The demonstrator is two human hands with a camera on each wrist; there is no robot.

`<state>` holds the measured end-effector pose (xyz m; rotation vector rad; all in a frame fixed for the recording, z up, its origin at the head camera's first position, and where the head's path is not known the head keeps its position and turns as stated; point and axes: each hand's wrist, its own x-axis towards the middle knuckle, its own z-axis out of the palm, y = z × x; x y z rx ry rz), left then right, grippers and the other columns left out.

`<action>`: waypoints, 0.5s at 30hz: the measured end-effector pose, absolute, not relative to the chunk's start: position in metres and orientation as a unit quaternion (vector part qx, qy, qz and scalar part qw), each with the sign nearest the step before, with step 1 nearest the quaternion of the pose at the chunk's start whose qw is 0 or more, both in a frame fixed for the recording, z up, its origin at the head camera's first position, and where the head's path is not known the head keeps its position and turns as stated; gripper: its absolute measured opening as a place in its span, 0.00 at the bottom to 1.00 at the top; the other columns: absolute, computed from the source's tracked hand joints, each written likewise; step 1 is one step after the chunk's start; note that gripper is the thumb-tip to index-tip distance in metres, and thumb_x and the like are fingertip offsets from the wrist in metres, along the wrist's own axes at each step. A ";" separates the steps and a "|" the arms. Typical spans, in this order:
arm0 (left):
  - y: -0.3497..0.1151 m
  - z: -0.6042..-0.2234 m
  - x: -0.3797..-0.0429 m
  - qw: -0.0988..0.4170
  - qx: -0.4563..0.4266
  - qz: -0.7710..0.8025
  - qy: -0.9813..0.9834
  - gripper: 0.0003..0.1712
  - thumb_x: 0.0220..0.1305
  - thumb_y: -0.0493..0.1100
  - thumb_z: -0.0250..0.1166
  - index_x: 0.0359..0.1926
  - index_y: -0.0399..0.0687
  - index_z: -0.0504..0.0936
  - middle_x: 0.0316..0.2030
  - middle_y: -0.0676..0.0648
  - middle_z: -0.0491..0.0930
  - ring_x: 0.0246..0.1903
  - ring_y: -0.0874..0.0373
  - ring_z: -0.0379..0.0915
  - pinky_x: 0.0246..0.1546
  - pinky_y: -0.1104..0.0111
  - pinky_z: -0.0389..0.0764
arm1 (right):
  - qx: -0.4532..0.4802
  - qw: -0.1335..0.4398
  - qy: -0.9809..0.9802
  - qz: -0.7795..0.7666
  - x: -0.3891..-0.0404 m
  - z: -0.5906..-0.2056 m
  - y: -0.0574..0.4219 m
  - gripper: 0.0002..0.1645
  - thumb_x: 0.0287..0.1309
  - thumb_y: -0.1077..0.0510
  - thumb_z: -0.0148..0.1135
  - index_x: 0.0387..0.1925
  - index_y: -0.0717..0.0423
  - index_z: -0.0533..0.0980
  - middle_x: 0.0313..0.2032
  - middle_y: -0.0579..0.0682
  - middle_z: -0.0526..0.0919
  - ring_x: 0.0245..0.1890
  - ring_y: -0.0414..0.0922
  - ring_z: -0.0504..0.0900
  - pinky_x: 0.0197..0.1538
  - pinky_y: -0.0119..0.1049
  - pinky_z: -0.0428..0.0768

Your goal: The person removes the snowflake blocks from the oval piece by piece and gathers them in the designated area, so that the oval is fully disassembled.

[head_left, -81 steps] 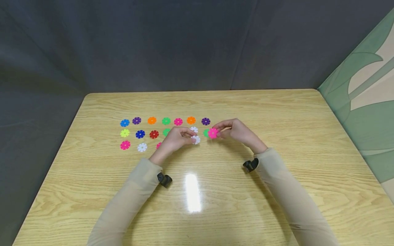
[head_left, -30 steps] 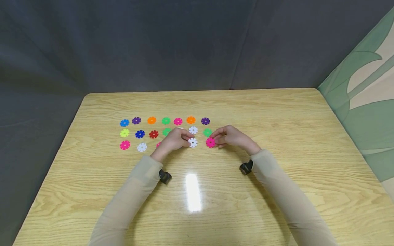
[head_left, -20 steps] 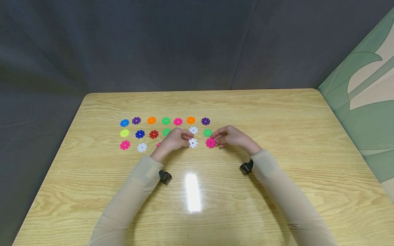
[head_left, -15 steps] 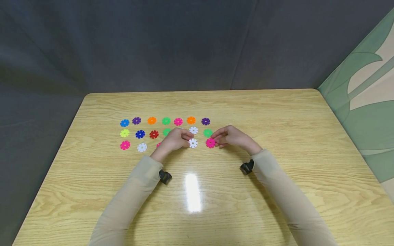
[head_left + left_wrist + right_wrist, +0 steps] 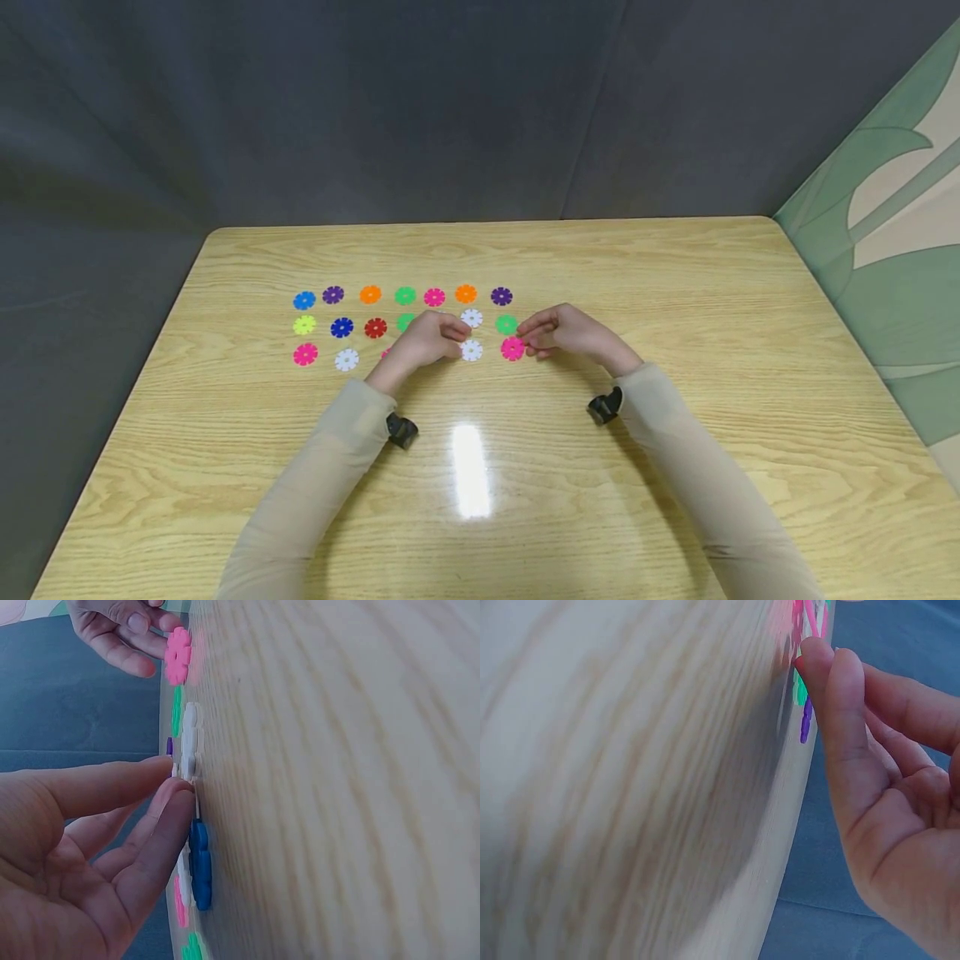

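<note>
My left hand is at the left edge of a white notched plastic disc, which lies flat in the front row. In the left wrist view, a gap shows between thumb and index fingertips, right by that white disc. Thumb and index finger of my right hand pinch the right edge of a pink notched disc. This pink disc stands tilted over the tabletop in the left wrist view. A blue disc beside my left thumb is hidden from the head view.
Notched discs form three rows on the wooden table, among them a green disc behind the pink one and a purple disc at the back row's right end. A dark curtain hangs behind; a patterned panel stands at right.
Both discs have come down toward me into the front row, the white one slightly left. Lately the white disc has settled flat by my left fingers, and my right hand has shifted slightly right.
</note>
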<state>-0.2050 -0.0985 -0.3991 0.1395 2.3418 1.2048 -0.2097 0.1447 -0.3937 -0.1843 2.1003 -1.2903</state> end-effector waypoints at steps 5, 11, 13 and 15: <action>-0.100 -0.398 -0.205 0.249 0.055 0.446 0.858 0.22 0.56 0.29 0.63 0.54 0.36 0.78 0.51 0.38 0.81 0.51 0.48 0.77 0.44 0.69 0.82 | -0.067 0.329 0.799 -0.499 -0.210 -0.394 0.146 0.21 0.65 0.71 0.49 0.58 0.73 0.69 0.55 0.69 0.77 0.36 0.38 0.83 0.45 0.32 0.85; -0.101 -0.397 -0.204 0.248 0.058 0.454 0.854 0.22 0.58 0.29 0.62 0.55 0.35 0.78 0.52 0.37 0.80 0.53 0.47 0.76 0.47 0.67 0.82 | -0.070 0.330 0.801 -0.495 -0.212 -0.396 0.149 0.21 0.64 0.72 0.46 0.58 0.73 0.69 0.54 0.70 0.77 0.37 0.38 0.83 0.46 0.33 0.84; -0.102 -0.397 -0.205 0.247 0.060 0.459 0.851 0.22 0.58 0.29 0.62 0.55 0.35 0.77 0.52 0.36 0.80 0.53 0.46 0.76 0.49 0.66 0.82 | -0.071 0.329 0.803 -0.492 -0.213 -0.396 0.150 0.21 0.64 0.72 0.46 0.58 0.73 0.69 0.54 0.70 0.77 0.38 0.38 0.83 0.47 0.33 0.84; -0.103 -0.396 -0.205 0.246 0.063 0.465 0.848 0.22 0.58 0.29 0.62 0.55 0.35 0.77 0.52 0.36 0.80 0.53 0.46 0.76 0.50 0.65 0.82 | -0.070 0.330 0.802 -0.493 -0.213 -0.396 0.150 0.21 0.64 0.72 0.47 0.58 0.73 0.69 0.54 0.70 0.77 0.38 0.38 0.83 0.48 0.34 0.84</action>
